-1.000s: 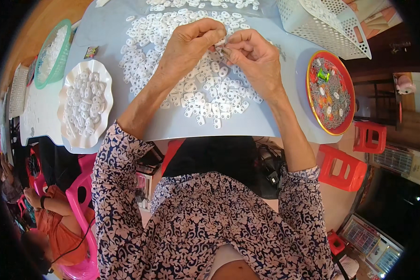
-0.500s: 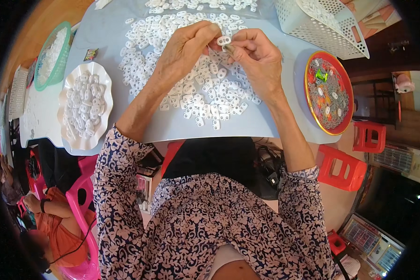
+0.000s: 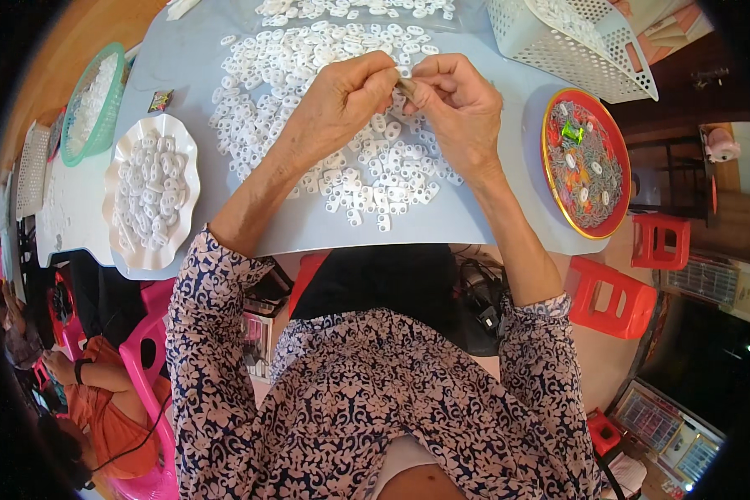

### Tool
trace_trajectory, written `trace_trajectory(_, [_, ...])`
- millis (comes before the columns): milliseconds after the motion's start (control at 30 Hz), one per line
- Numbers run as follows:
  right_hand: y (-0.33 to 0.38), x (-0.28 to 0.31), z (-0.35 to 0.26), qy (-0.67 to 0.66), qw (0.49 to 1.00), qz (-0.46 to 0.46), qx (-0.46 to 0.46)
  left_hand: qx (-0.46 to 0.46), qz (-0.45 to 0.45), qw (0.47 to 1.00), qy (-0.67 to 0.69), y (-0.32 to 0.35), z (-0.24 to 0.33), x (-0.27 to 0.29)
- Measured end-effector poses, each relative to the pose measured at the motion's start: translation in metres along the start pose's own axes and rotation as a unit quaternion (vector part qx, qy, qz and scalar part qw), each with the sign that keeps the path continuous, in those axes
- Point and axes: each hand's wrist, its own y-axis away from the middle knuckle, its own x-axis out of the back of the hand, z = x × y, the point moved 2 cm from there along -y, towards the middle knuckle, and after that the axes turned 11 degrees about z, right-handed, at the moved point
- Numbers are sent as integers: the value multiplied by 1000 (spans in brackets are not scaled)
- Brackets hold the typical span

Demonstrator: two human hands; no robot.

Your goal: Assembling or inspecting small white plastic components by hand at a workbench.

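Note:
My left hand (image 3: pixel 354 92) and my right hand (image 3: pixel 458 100) meet above the table, fingertips pinched together. Half a second ago a small white oval plastic piece with two holes showed between them; now the fingers cover it. The right thumb, its nail dark, presses toward the left fingertips. Beneath and around both hands spreads a loose heap of white two-hole plastic pieces (image 3: pixel 383 179), several of them partly hidden by the hands. Both wrists are raised off the table.
A scalloped white plate (image 3: pixel 189 171) heaped with white pieces stands left, near a wrapped candy (image 3: pixel 160 101) and a green basket (image 3: pixel 118 100). At right are a red tray (image 3: pixel 622 137) of grey bits and a white perforated basket (image 3: pixel 558 62). Someone in orange (image 3: pixel 125 417) sits left; red stools (image 3: pixel 612 296) stand right.
My left hand has come slightly down and toward the right, and its fingers have closed over the white piece that showed before. The right hand has barely moved.

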Motion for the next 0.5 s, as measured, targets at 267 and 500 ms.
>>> trace_trajectory(267, [-2,-3,-5,-41,999,-17,11,54,5,999,8,-1,-8,6])
trace_trajectory(500, [-1,-6,1,113,986,-37,117,70,-11,997,-18,0,-5,4])
